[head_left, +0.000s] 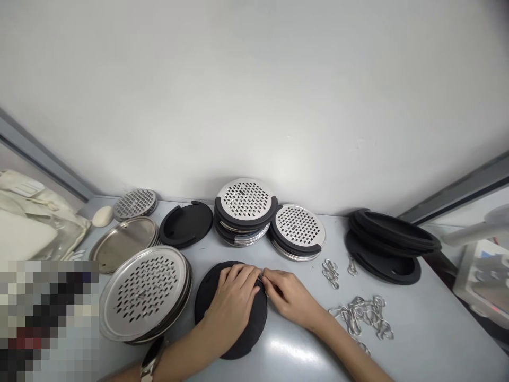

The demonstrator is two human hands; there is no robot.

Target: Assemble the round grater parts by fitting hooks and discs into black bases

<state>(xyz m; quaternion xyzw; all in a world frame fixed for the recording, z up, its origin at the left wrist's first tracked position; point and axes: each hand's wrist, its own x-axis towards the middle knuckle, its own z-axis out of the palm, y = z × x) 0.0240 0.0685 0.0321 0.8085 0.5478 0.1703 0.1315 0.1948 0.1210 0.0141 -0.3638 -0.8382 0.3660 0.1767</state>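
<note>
Beyond my hands, a black holder cups a perforated disc within its raised rim, on top of a stack of steel-edged discs. Just right of that, a second black holder cups another perforated disc, also stacked. Beyond my left hand one shallow black tray lies with its recess up. A clear bag sits far to the left, pale material showing in it, next to one white oval piece.

I count four perforated discs uppermost on stacks: those two, one near my left hand, one farther out. Between the last two, a plain steel disc tops a pile. Several black trays are heaped beyond my right hand. Nearer it lie one lone wire hook, a small cluster of hooks and a bigger tangle I can't count.

The black disc lies flat beneath my left hand, broad face up; being round, it has no clear long axis. My left fingers bend together over its far right edge. My right thumb and forefinger meet there; I can't tell what either hand pinches.
</note>
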